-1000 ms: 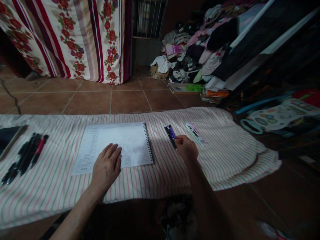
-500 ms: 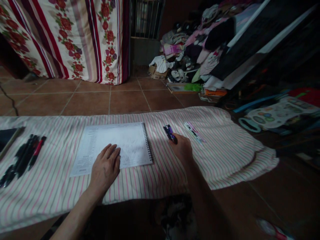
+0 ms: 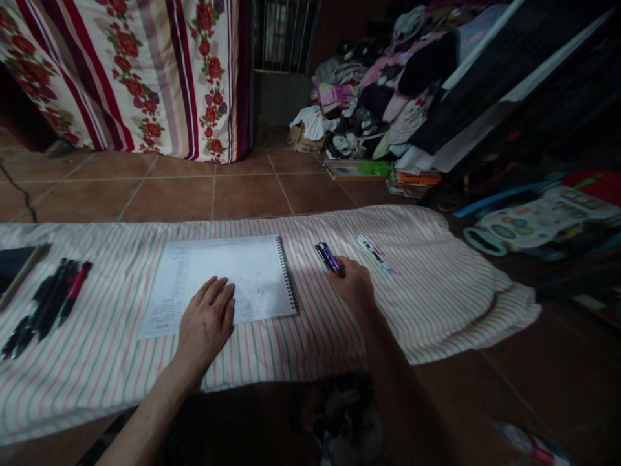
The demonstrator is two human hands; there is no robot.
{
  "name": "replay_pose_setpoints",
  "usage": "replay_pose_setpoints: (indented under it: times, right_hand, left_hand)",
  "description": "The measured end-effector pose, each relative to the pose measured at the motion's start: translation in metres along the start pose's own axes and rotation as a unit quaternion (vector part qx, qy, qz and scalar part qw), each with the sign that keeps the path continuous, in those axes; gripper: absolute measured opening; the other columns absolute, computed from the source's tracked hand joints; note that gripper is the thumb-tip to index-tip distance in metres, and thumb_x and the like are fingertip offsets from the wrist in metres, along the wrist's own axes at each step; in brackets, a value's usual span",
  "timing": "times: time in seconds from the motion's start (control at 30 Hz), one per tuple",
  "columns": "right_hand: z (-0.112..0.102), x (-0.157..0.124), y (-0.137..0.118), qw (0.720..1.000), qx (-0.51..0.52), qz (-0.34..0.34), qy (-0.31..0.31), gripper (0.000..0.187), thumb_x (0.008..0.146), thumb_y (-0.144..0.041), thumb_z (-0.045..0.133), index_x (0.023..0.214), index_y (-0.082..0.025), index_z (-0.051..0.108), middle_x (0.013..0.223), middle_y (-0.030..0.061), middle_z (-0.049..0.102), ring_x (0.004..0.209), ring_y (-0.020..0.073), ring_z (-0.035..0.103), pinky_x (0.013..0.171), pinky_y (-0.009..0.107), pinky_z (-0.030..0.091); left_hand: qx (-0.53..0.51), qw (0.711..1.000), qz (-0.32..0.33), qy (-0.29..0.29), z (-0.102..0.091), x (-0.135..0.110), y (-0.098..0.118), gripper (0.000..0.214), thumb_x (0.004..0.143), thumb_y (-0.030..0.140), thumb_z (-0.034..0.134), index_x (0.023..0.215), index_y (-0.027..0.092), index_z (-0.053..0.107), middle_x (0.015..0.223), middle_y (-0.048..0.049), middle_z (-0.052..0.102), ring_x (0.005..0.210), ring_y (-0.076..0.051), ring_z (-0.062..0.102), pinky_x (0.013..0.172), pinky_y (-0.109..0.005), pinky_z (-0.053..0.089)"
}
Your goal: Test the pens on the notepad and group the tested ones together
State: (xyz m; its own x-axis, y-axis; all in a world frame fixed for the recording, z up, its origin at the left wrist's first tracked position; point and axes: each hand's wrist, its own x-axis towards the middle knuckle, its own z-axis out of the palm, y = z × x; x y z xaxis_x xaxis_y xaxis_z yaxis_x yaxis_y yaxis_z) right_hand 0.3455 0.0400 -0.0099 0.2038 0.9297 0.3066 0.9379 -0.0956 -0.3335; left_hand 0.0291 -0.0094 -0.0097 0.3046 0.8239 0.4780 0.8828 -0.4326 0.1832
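Observation:
My left hand lies flat with its fingers stretched over the lower middle of a white spiral notebook, whose coil runs down the right side. Right of the notebook, my right hand is closed around the near end of a small bunch of pens, dark with some purple. Their far ends point up and left, low over the striped cloth. Just beyond that hand, a few light-coloured pens, pink and white, lie side by side on the cloth.
A striped cloth covers the table. Several black pens and a red pen lie at the left, beside a dark flat object. Piled clothes and a floral curtain stand beyond the tiled floor.
The pens in my right hand have turned slightly, showing more purple. Both hands stay in nearly the same places.

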Motion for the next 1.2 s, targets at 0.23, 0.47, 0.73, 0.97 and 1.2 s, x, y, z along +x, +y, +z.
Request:
replay_pose_setpoints:
  times: [0.23, 0.47, 0.73, 0.97, 1.2]
  right_hand:
    - [-0.005, -0.003, -0.012, 0.998, -0.043, 0.043, -0.009, 0.032, 0.079, -0.021, 0.054, 0.107, -0.011, 0.064, 0.1, 0.013, 0.068, 0.091, 0.0256, 0.059, 0.084, 0.034, 0.041]
    - [-0.009, -0.003, -0.018, 0.994, -0.068, 0.081, -0.022, 0.033, 0.081, -0.02, 0.051, 0.111, -0.014, 0.063, 0.101, 0.0121, 0.067, 0.094, 0.0267, 0.057, 0.079, 0.035, 0.042]
    - [-0.007, -0.002, -0.019, 0.994, -0.073, 0.08, -0.022, 0.034, 0.08, -0.026, 0.054, 0.111, -0.014, 0.062, 0.099, 0.0122, 0.067, 0.093, 0.0276, 0.058, 0.078, 0.036, 0.042]
    - [0.0, 0.002, -0.013, 0.996, -0.024, -0.029, 0.08, 0.029, 0.076, -0.023, 0.054, 0.1, -0.01, 0.064, 0.094, 0.0135, 0.069, 0.092, 0.0264, 0.059, 0.091, 0.04, 0.039]
    - [0.013, -0.003, -0.058, 0.977, 0.064, -0.151, 0.134, 0.02, 0.081, -0.019, 0.052, 0.094, -0.011, 0.066, 0.101, 0.0145, 0.067, 0.102, 0.0271, 0.055, 0.095, 0.043, 0.041]
  left_hand:
    - [-0.005, 1.0, 0.003, 0.011, 0.001, 0.0, 0.0, 0.031, 0.089, 0.022, 0.045, 0.11, 0.008, 0.063, 0.118, -0.0154, 0.063, 0.119, -0.03, 0.05, 0.098, -0.045, 0.047]
    - [-0.004, 1.0, -0.005, 0.002, 0.001, 0.0, 0.001, 0.032, 0.088, 0.021, 0.045, 0.111, 0.009, 0.063, 0.118, -0.015, 0.062, 0.119, -0.03, 0.05, 0.099, -0.045, 0.046]
    - [-0.008, 1.0, -0.008, -0.002, 0.0, 0.0, 0.001, 0.032, 0.088, 0.021, 0.046, 0.111, 0.008, 0.063, 0.118, -0.0157, 0.062, 0.119, -0.031, 0.05, 0.099, -0.046, 0.047]
    - [0.0, 1.0, -0.007, 0.003, 0.002, 0.0, 0.002, 0.031, 0.088, 0.02, 0.045, 0.111, 0.009, 0.063, 0.118, -0.0157, 0.063, 0.119, -0.031, 0.05, 0.097, -0.046, 0.047]
    - [0.017, 1.0, -0.004, 0.006, 0.003, 0.0, 0.003, 0.031, 0.088, 0.019, 0.046, 0.111, 0.009, 0.063, 0.118, -0.0153, 0.063, 0.119, -0.03, 0.05, 0.097, -0.045, 0.047]
